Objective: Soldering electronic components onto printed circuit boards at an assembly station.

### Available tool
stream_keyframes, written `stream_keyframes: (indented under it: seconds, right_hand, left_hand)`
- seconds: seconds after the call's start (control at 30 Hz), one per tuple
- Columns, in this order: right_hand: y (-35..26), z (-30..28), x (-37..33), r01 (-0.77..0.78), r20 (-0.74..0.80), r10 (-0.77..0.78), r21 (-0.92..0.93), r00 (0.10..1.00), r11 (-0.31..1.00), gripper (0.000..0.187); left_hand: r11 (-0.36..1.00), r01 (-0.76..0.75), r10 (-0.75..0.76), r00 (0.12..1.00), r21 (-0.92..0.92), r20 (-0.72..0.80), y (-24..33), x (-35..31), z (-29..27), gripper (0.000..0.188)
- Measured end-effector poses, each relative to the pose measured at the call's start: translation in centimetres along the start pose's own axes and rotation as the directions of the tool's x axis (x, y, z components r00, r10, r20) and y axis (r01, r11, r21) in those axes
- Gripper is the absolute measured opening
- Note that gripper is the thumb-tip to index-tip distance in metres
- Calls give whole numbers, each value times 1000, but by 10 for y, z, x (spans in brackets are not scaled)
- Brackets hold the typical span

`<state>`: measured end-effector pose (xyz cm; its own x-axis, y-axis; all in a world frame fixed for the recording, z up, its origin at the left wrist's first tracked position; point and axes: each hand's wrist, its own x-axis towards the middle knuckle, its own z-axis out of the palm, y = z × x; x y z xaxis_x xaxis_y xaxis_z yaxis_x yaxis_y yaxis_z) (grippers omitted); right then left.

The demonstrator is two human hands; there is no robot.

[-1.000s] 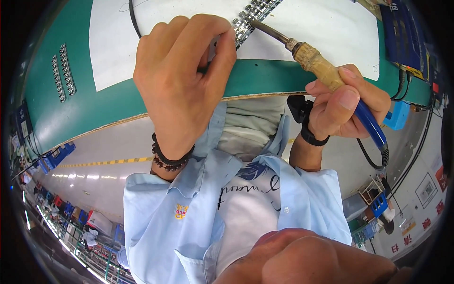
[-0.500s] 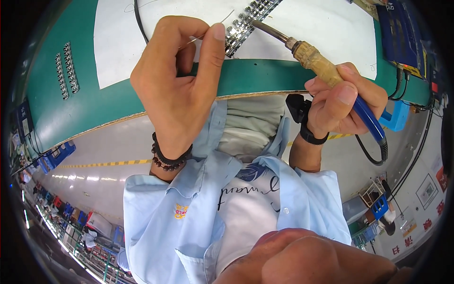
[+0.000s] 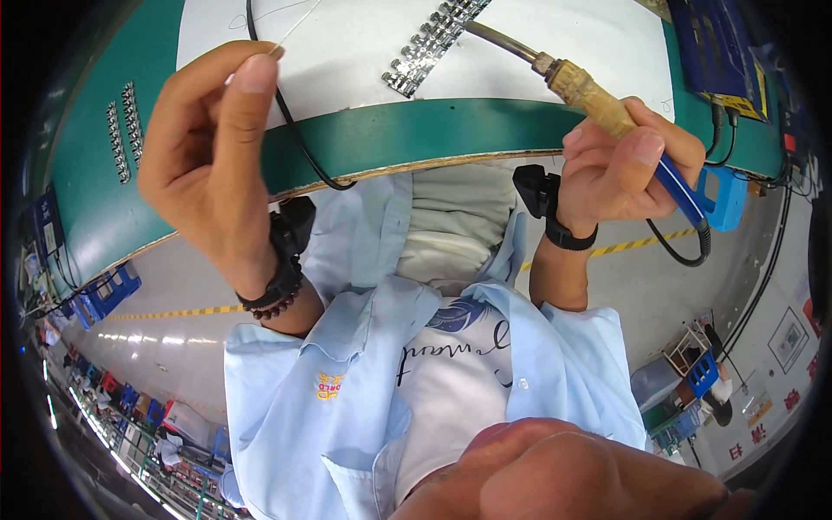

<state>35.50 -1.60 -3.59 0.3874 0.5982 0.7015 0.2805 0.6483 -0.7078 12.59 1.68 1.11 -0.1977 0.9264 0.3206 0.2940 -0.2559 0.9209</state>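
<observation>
Between thumb and fingers, my left hand [image 3: 212, 152] pinches a thin length of solder wire [image 3: 299, 23] that points up and away to the right. My right hand [image 3: 633, 165] grips a soldering iron [image 3: 585, 94] with a tan collar and blue handle. The iron's metal tip reaches the strip of small shiny metal parts [image 3: 425, 50] on the white sheet; whether it touches cannot be made out. My left hand is apart from that strip, off to its left. The strip's far end runs out of the picture.
White paper [image 3: 347, 74] covers part of the green bench [image 3: 381, 126]. Two more part strips [image 3: 130, 117] lie at the left. A black cable [image 3: 299, 139] droops over the bench's front edge. A dark blue box [image 3: 724, 56] with cables stands at the right, near a light-blue holder [image 3: 722, 198].
My left hand has moved left with the solder wire, away from the strip, uncovering the black cable. My right hand and the iron have shifted only slightly.
</observation>
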Motion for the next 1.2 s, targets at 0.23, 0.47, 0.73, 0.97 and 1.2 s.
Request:
stream_keyframes:
  seconds: [0.23,0.47,0.73,0.97,1.2]
  right_hand:
    - [-10,14,3,-155,-114,166,98,980,983,24]
    - [-9,8,0,-78,-63,78,4,995,997,26]
    - [-10,10,0,-70,-9,70,-4,998,998,31]
    - [-13,7,0,-92,48,92,-6,995,996,33]
    - [-8,8,5,68,148,-54,-93,987,993,25]
  left_hand:
    - [994,106,-109,978,24,177,-6,-12,12,8]
    - [997,56,-69,965,58,254,-6,-19,16,7]
    - [994,12,-40,968,111,248,-7,-21,15,8]
    - [992,46,-74,965,114,253,-4,-20,16,8]
    - [994,27,-52,967,102,249,-6,-21,15,8]
